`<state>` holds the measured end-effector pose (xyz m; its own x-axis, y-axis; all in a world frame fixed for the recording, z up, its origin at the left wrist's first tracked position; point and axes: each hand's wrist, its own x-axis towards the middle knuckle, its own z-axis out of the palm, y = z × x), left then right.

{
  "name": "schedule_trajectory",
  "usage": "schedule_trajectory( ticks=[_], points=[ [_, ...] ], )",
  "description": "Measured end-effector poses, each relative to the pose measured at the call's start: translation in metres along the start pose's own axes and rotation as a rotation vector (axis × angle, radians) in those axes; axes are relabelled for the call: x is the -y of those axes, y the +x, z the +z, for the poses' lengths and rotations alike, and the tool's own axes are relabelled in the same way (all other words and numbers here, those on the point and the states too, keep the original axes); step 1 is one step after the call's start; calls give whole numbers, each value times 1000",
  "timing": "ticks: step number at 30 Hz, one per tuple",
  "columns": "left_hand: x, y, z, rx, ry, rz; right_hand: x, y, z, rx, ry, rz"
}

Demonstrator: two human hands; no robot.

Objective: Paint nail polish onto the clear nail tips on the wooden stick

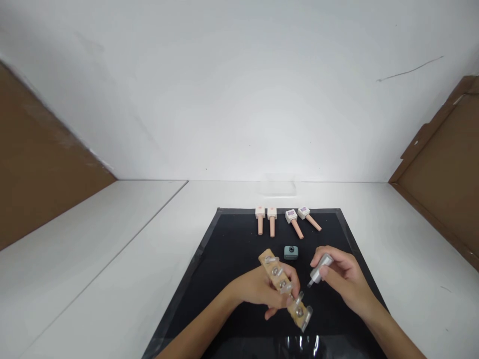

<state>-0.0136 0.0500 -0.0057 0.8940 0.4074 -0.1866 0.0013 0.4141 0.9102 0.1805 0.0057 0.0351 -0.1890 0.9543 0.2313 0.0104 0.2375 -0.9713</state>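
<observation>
My left hand is closed around a wooden nail-tip stand, a tilted strip bearing several clear false nail tips on small metal mounts. To its right, my right hand pinches the silver cap of a nail polish brush. The dark brush end points down and left toward the stand, with a gap between them. Just beyond my hands sits the open blue-grey polish bottle, its dark neck uncovered.
Toward the back of the black mat lie several white polish bottles with pink caps, two pointing straight at me and two slanted. Behind them a clear tray rests on the white table. Brown cardboard panels stand at both sides.
</observation>
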Motion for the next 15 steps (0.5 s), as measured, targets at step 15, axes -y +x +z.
schedule_trajectory(
  ticks=[15],
  points=[
    [-3,-2,3,-8,-40,15,-4,1,-4,-142,154,44]
  ],
)
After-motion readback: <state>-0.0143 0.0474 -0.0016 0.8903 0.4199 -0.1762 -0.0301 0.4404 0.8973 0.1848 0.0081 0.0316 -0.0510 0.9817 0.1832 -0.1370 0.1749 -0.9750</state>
